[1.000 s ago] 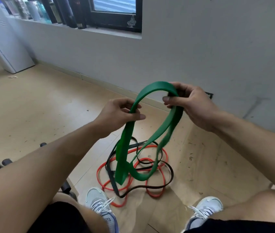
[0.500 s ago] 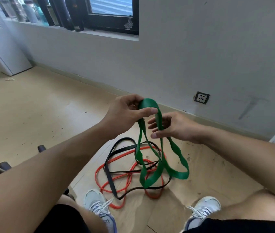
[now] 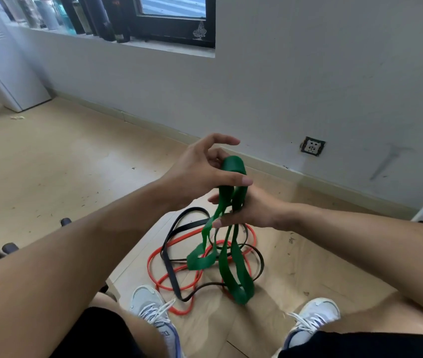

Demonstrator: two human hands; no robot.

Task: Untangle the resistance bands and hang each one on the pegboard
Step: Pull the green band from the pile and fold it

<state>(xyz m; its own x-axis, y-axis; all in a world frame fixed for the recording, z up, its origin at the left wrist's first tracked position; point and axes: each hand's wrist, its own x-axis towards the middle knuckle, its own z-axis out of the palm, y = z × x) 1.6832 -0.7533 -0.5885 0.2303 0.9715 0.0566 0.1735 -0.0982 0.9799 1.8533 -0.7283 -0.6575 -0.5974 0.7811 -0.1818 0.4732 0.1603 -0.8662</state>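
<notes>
Untangling step: I see left hand [image 3: 200, 174] pinching top of green band [image 3: 233, 270], right hand [image 3: 246, 210] seemingly curled round strands; loops dangle above red band [image 3: 171, 282], black band [image 3: 171, 277] on floor [image 3: 50, 164]. Next: shake loops free, find pegboard.

I see a pale wooden floor [image 3: 50, 156], a grey wall [image 3: 308, 73] with a dark-framed wall socket [image 3: 312, 146], and dark bottles [image 3: 107, 19] on the windowsill [image 3: 127, 46].

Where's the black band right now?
The black band lies on the floor between the shoes, tangled with the red band, under the hanging green band.
</notes>
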